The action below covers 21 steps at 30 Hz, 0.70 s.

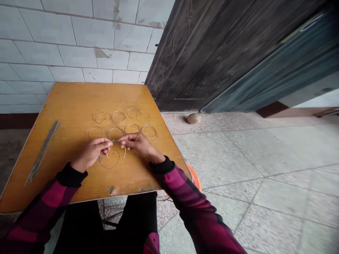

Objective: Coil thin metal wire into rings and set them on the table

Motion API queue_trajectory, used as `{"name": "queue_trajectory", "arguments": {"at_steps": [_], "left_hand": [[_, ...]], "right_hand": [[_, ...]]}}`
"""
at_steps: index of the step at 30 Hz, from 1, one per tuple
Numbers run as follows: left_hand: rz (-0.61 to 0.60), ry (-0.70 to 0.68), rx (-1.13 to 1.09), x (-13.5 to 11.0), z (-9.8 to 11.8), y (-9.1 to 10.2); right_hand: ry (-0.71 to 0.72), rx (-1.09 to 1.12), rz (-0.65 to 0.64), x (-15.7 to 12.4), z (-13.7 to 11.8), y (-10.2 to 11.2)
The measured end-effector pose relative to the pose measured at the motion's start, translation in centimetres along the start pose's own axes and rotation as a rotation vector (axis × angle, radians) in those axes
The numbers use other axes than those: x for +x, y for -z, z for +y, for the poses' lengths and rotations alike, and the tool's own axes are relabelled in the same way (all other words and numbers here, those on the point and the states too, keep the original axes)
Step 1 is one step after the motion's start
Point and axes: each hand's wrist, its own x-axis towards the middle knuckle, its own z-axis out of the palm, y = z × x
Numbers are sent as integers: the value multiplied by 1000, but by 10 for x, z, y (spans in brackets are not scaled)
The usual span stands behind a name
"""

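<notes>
Between my two hands is a thin metal wire (116,141), bent into an arc whose ends hang down. My left hand (92,151) pinches it on the left with thumb and fingers. A short way to the right, my right hand (137,143) pinches the same wire. Below the hands, a single wire ring (109,168) lies on the table, partly hidden by the left hand. Just beyond them, several coiled wire rings (149,137) lie flat in two rows. A bundle of straight wires (42,152) rests at the table's left side.
The wooden table (79,98) has chipped veneer at its front edge. White wall tiles (87,31) stand behind it, with a dark door (190,81) to the right. A rounded stone (194,118) and part of an orange stool (194,176) are on the right.
</notes>
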Motion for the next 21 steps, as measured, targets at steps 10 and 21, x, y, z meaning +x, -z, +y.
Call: {"name": "queue_trajectory", "arguments": {"at_steps": [10, 21], "left_hand": [[43, -75, 81, 1, 2, 7], [30, -138, 432, -2, 16, 16]], "right_hand": [[-58, 131, 70, 1, 1, 0], [-72, 162, 78, -2, 6, -10]]}}
